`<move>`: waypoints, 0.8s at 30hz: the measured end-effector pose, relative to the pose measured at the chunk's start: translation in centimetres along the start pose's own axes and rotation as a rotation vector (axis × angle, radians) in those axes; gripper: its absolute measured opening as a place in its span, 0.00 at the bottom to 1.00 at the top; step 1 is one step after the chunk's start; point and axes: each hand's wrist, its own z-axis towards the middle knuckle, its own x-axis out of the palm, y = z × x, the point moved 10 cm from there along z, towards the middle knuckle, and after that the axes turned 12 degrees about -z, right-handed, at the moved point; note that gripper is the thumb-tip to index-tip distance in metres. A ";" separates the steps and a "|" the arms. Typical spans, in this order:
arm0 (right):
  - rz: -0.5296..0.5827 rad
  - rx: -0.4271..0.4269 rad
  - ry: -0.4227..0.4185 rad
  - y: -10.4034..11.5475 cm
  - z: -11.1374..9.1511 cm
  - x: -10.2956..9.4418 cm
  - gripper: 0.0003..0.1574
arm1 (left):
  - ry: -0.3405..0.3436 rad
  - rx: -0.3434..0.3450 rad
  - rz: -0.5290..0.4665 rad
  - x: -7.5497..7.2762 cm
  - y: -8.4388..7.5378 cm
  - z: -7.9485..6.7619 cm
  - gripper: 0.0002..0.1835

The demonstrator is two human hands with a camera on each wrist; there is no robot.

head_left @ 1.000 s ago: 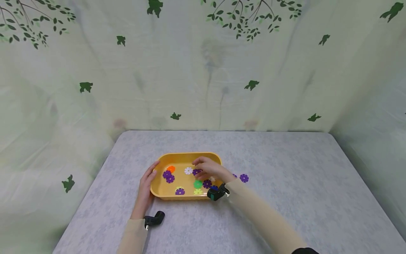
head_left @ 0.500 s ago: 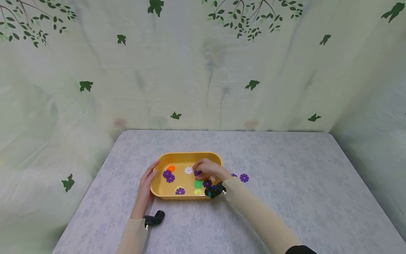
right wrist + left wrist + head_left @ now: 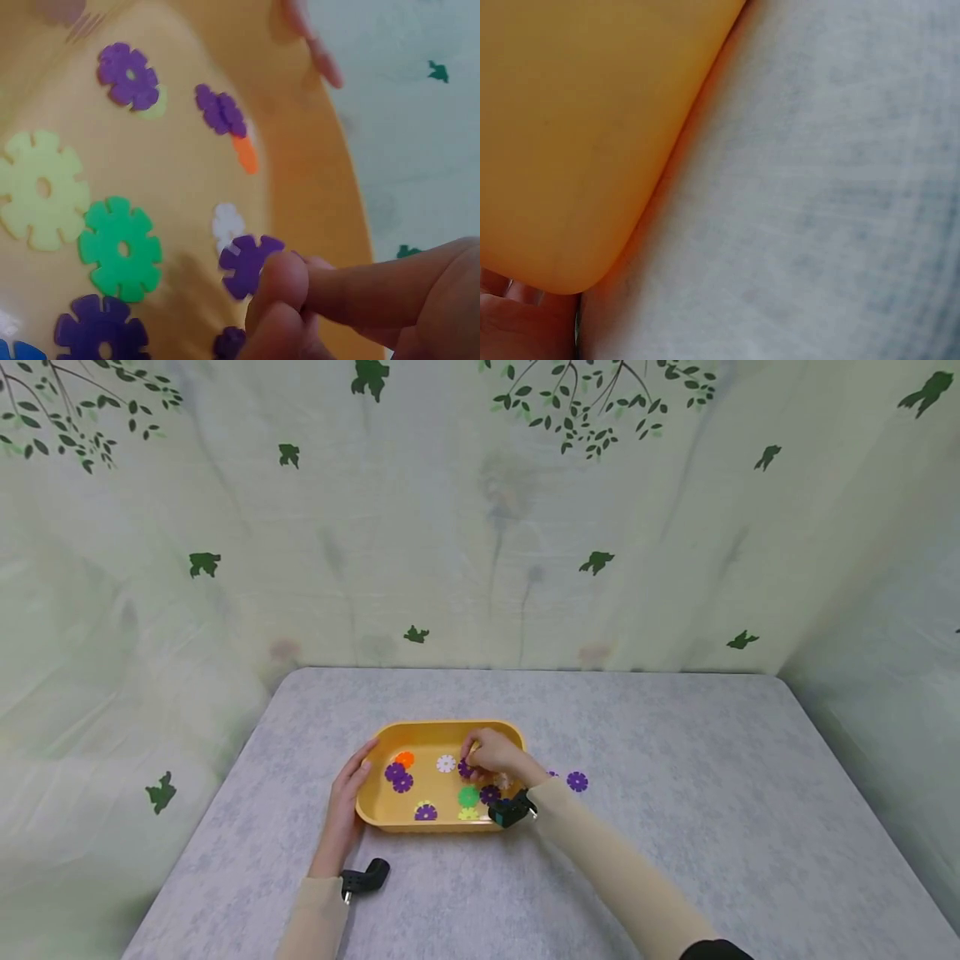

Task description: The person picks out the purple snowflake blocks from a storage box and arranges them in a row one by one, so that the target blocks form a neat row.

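Observation:
My left hand (image 3: 347,785) holds the yellow tray (image 3: 438,828) by its left end, fingertips at the rim; in the left wrist view some fingers (image 3: 517,322) show by the tray's corner. Over the tray's right half, my right hand (image 3: 495,755) pinches a purple notched flower disc (image 3: 246,264) between thumb and fingers. Close to that disc lies a white one (image 3: 446,763). A green disc (image 3: 121,249), a pale yellow disc (image 3: 43,191) and a dark purple disc (image 3: 103,334) lie nearer the wrist. The right hand hides part of the tray's right end.
Two overlapping purple discs (image 3: 399,777) lie by an orange disc (image 3: 405,759) at the tray's left. Another purple disc (image 3: 426,812) covers a yellow one near the front wall. Outside, on the grey table (image 3: 675,793), a purple disc (image 3: 577,781) lies right of the tray.
My right hand's fingers have come together on the purple disc, where they were spread over it a second ago. The left hand and the tray stay in place.

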 end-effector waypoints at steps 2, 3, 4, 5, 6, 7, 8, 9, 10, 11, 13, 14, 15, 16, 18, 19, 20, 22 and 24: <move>0.015 -0.044 0.007 0.5 -0.4 -0.5 0.04 | 0.001 0.005 -0.001 0.0 -0.1 0.0 0.24; 0.029 -0.065 0.012 0.8 -0.6 -0.7 0.05 | 0.001 0.005 -0.002 0.0 -0.1 0.0 0.24; 0.050 -0.086 0.019 0.9 -0.7 -1.0 0.05 | 0.002 0.006 -0.005 0.1 -0.1 0.0 0.24; 0.074 -0.106 0.025 1.0 -0.9 -1.2 0.06 | 0.002 0.004 -0.005 0.1 -0.1 -0.1 0.24; 0.099 -0.121 0.034 1.0 -1.1 -1.5 0.07 | 0.003 0.002 -0.006 0.1 -0.1 -0.1 0.24; 0.122 -0.133 0.039 1.0 -1.3 -1.9 0.07 | 0.004 0.002 -0.007 0.2 -0.1 -0.1 0.24; 0.135 -0.144 0.040 0.9 -1.6 -2.3 0.08 | 0.004 0.000 -0.010 0.2 -0.1 -0.1 0.24; 0.141 -0.150 0.039 0.7 -1.8 -2.7 0.08 | 0.004 -0.002 -0.011 0.2 -0.1 -0.1 0.24; 0.152 -0.158 0.041 0.5 -2.1 -3.1 0.09 | 0.004 -0.004 -0.011 0.2 0.0 -0.1 0.24; 0.164 -0.163 0.040 0.3 -2.4 -3.5 0.09 | 0.004 -0.006 -0.009 0.2 0.0 -0.1 0.24; 0.196 -0.163 0.034 -0.3 -3.2 -4.5 0.10 | 0.002 -0.007 -0.011 0.2 0.1 0.0 0.24; 0.213 -0.165 0.028 -0.7 -3.6 -5.0 0.10 | 0.000 -0.009 -0.011 0.1 0.1 0.0 0.24; 0.233 -0.169 0.026 -1.1 -3.9 -5.5 0.10 | -0.002 -0.008 -0.010 0.1 0.1 0.0 0.25; 0.252 -0.174 0.021 -1.5 -4.2 -5.9 0.10 | -0.003 -0.007 -0.010 0.1 0.1 0.0 0.25; 0.275 -0.167 0.004 -2.9 -4.8 -6.7 0.10 | -0.007 -0.004 -0.010 0.1 0.1 0.0 0.25; 0.279 -0.163 -0.008 -3.6 -5.1 -7.1 0.10 | -0.007 -0.004 -0.007 0.1 0.1 0.0 0.25; 0.281 -0.157 -0.018 -4.4 -5.3 -7.5 0.11 | -0.008 -0.006 -0.004 0.0 0.1 0.0 0.25; 0.285 -0.131 -0.045 -6.1 -6.0 -8.2 0.11 | -0.006 -0.010 -0.004 0.0 0.1 0.0 0.26; 0.286 -0.099 -0.077 -7.7 -6.7 -8.8 0.11 | -0.006 -0.014 -0.001 0.0 0.1 0.0 0.26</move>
